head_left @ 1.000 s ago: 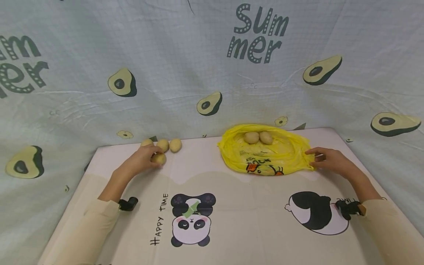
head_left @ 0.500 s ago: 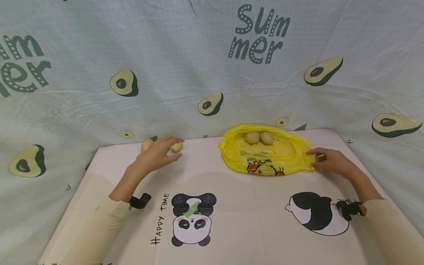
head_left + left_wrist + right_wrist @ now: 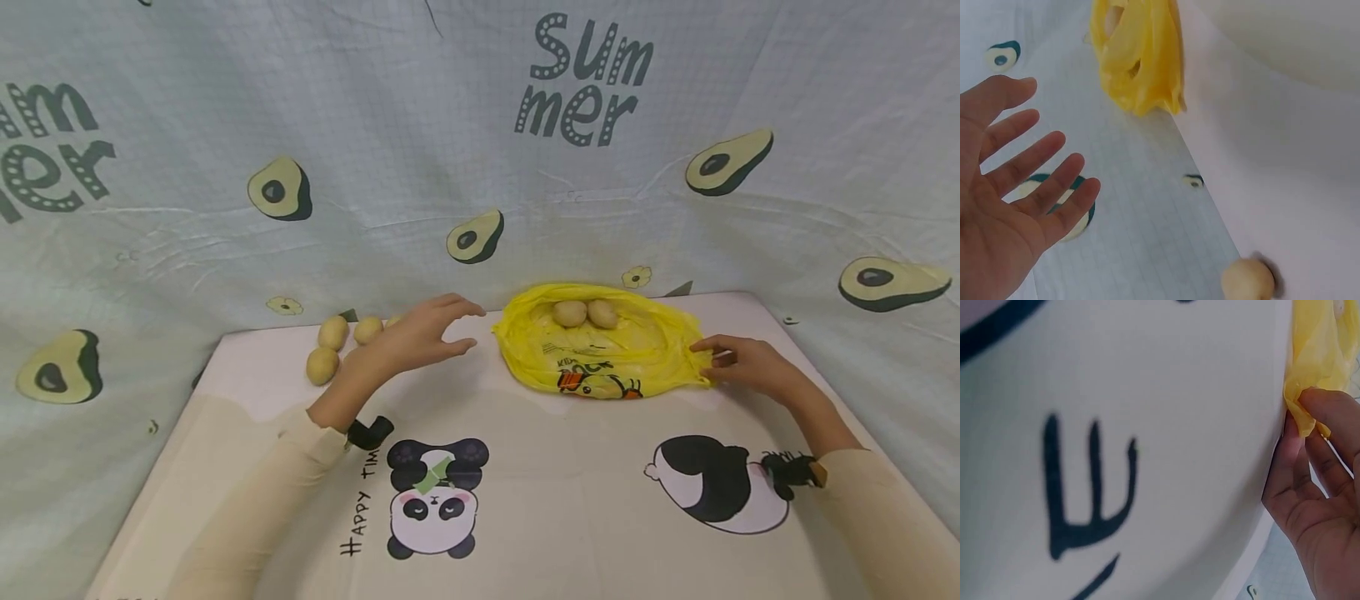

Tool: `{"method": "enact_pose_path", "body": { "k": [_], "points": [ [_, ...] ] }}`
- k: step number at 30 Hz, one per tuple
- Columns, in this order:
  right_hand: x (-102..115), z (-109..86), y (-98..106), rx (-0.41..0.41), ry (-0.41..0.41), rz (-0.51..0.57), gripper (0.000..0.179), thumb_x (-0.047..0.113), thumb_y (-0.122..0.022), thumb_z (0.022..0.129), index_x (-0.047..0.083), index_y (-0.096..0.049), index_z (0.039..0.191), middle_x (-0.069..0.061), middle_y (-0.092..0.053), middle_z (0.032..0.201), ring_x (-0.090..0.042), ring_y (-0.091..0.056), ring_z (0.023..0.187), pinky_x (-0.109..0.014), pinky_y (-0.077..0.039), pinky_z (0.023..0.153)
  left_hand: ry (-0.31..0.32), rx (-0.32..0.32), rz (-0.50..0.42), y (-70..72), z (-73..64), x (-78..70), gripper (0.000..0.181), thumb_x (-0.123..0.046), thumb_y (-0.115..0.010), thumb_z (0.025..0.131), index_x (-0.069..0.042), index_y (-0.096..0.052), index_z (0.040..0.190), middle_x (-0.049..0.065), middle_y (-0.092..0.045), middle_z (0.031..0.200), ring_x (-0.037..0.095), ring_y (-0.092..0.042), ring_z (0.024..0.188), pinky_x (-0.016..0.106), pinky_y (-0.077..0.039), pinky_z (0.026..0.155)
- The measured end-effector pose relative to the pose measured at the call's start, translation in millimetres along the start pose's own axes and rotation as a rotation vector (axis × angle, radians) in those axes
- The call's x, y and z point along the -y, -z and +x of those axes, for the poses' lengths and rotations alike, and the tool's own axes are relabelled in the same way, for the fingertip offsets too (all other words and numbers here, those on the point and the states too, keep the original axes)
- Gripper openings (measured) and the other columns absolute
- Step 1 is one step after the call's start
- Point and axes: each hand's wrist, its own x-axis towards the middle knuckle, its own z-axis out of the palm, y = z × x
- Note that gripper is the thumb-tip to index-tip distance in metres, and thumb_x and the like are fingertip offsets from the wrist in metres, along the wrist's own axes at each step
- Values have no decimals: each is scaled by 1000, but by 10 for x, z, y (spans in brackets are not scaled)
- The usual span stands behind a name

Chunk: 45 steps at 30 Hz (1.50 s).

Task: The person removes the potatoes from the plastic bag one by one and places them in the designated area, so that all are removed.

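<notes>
My left hand [image 3: 420, 337] is in the air over the table, left of a yellow plastic bag [image 3: 600, 379]. Its fingers are spread and hold nothing, as the left wrist view also shows. Two potatoes [image 3: 570, 313] lie inside the bag's opening, toward the back. At the bag's right end, my right hand [image 3: 750, 364] pinches the plastic edge between thumb and fingers. Several more potatoes [image 3: 322, 367] lie at the back left of the table, one partly hidden behind my left hand.
The table [image 3: 540, 483] has a cover printed with pandas and lettering. Behind it hangs a pale cloth [image 3: 375, 150] with avocado prints, close to the table's back edge. Dark wrist mounts [image 3: 371, 433] sit on both wrists.
My left hand has let go of a potato, which now lies at the front of the left group. The hand has moved right toward the bag. My right hand stays at the bag's edge.
</notes>
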Motion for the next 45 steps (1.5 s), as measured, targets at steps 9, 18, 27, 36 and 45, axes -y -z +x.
{"method": "enact_pose_path", "body": {
  "k": [9,18,27,36,45],
  "points": [
    [-2,-9,6,5,2,2,48,20,-74,93,3,-60,135,-31,-55,136,-46,-58,114,-49,-58,88,-71,44,-20,-113,301,-160,43,-21,-70,97,-6,-62,136,10,-62,135,27,-58,124,40,-48,106],
    [14,10,6,8,-4,-12,48,21,-74,92,3,-60,135,-30,-56,134,-46,-58,114,-49,-58,88,-78,64,-58,-233,566,-208,42,-26,-67,100,-12,-61,138,8,-57,141,24,-54,128,38,-46,107],
    [-26,-21,70,50,18,68,57,29,-75,94,2,-56,140,-32,-47,144,-52,-53,123,-45,-58,89,-89,80,-134,-429,797,-268,45,-28,-66,101,-8,-60,140,11,-56,141,29,-56,125,38,-48,103],
    [9,-60,120,77,42,160,57,28,-73,95,2,-54,142,-31,-45,145,-44,-56,118,-26,-57,80,-106,87,-137,-464,1080,-356,40,-20,-63,102,-8,-59,140,10,-57,142,27,-53,130,36,-44,108],
    [4,-77,76,57,40,164,54,25,-72,95,3,-55,142,-30,-45,146,-43,-57,117,-26,-56,79,-71,135,-129,-554,1364,-437,37,-16,-59,104,-7,-60,140,10,-58,140,25,-52,130,33,-42,110]
  ]
}}
